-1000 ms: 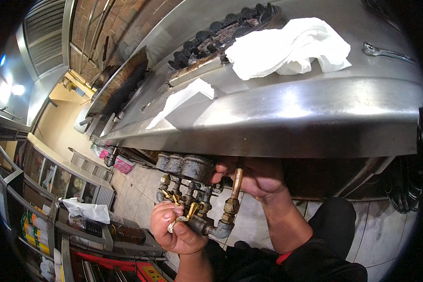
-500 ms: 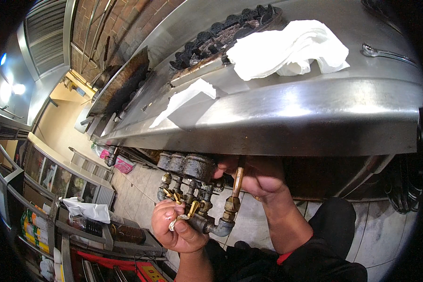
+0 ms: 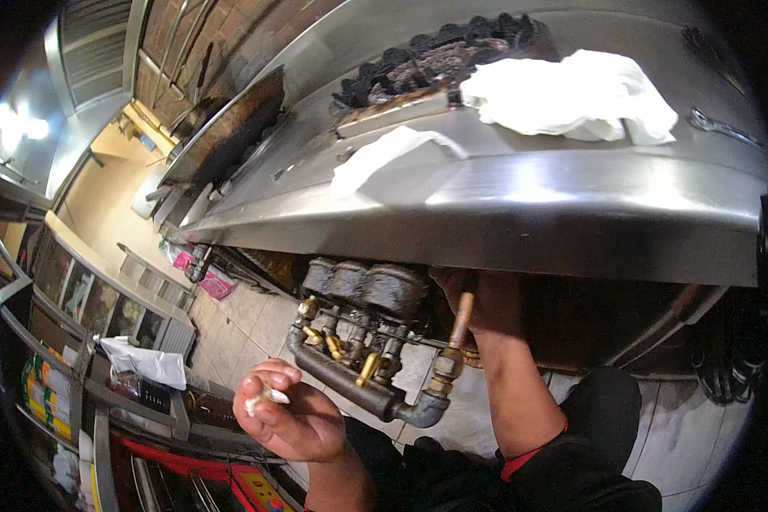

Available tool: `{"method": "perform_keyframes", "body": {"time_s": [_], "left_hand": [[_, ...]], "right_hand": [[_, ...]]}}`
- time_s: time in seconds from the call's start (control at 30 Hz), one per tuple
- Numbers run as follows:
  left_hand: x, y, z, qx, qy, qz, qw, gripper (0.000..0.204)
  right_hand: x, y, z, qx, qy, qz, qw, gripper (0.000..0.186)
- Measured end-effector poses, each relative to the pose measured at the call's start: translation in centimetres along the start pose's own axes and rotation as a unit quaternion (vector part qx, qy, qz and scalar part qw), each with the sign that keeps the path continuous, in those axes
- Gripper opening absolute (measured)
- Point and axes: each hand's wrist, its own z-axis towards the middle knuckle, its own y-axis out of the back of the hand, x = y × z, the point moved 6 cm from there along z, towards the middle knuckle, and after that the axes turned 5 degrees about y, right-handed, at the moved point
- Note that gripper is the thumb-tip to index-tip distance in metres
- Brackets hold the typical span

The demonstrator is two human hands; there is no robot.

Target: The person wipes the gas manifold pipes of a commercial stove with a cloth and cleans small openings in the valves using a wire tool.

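Landmark: the dark pipe manifold (image 3: 341,377) with its 3 brass levers (image 3: 369,369). Logging my feed nearest first.

Left hand (image 3: 297,424): just left of the manifold, on the near side, no contact visible. Fingers curled, thumb pinching a small cream scrap (image 3: 266,399) against them; I judge the pinch suits something so small and crumpled.

Right hand (image 3: 489,302): beyond the manifold's right end, partly behind the copper tube (image 3: 463,320), shadowed under the counter (image 3: 529,235). I cannot tell whether its fingers are spread or closed, or what they touch; the overhang probably dictates the reach from below.

Dark round fittings (image 3: 392,294) sit just beyond the manifold. Farther past it, on the counter: a thin white sheet (image 3: 384,162), then a bunched white cloth (image 3: 563,98), presumably placed within easy reach. Farthest: a metal-fronted bed (image 3: 397,117) of blackened lumps.
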Motion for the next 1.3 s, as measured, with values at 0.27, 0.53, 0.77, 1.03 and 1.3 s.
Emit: {"method": "perform_keyframes", "body": {"time_s": [0.27,0.53,0.77,1.03,1.3], "left_hand": [[11.1,4.6,-6.1,0.003,0.440,-0.173,0.881,0.032],[12.6,3.3,-8.1,0.069,0.500,-0.255,0.825,0.034],[13.3,4.0,-8.5,0.016,0.498,-0.203,0.843,0.032],[13.0,5.1,-8.2,-0.086,0.494,-0.239,0.832,0.018],[11.4,5.8,-7.3,-0.119,0.441,-0.180,0.871,0.013]], "right_hand": [[-8.4,-2.0,-7.0,0.107,-0.067,-0.314,0.941,0.035],[-12.3,-2.6,-6.1,0.026,-0.158,-0.038,0.986,0.042],[-9.2,-6.8,-6.5,0.266,0.155,-0.429,0.849,0.030],[-9.9,-7.3,-5.8,0.324,0.075,-0.544,0.771,0.023],[-10.8,-4.6,-7.3,0.144,-0.117,-0.429,0.884,0.016]]}}
